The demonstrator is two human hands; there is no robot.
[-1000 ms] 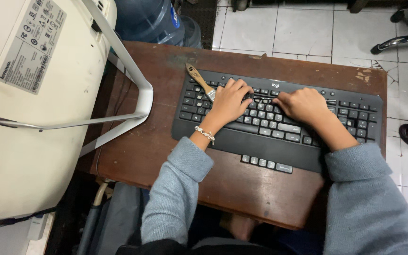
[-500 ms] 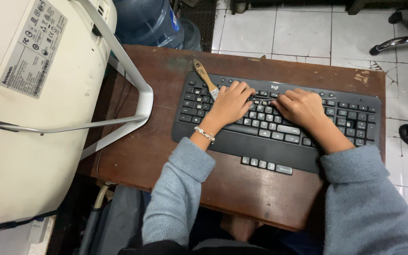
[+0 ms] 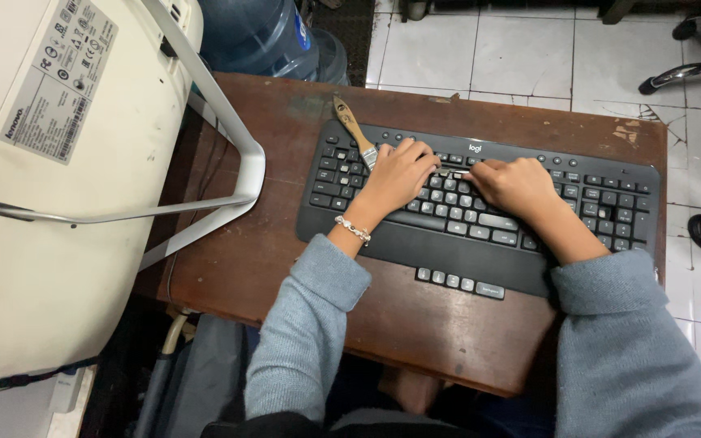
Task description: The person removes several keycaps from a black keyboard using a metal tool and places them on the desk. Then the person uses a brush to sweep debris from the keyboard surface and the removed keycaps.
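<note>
Two hands on black keyboard [image 3: 480,199] | left hand [image 3: 397,174] gripping wooden-handled paintbrush [image 3: 354,130] | right hand [image 3: 517,182] pinching a key, grip closed | risk: keycap pops off, rolls off desk [image 3: 285,251]

Am seeing black keyboard [image 3: 480,212] with grey-white keys sitting along far edge of reddish-brown tabletop [image 3: 415,324], its finish showing pale worn patches near far right corner. Brush [image 3: 354,128] showing tan wooden handle, silver ferrule. Both sleeves [image 3: 306,324] showing grey-blue knit. Left wrist wearing white beaded bracelet [image 3: 353,230]. Cream-white monitor back [image 3: 50,203] with silver stand looming at left edge. Blue water jug [image 3: 257,32] showing beyond far edge, white floor tiles [image 3: 521,49] with dark grout lying beyond.
</note>
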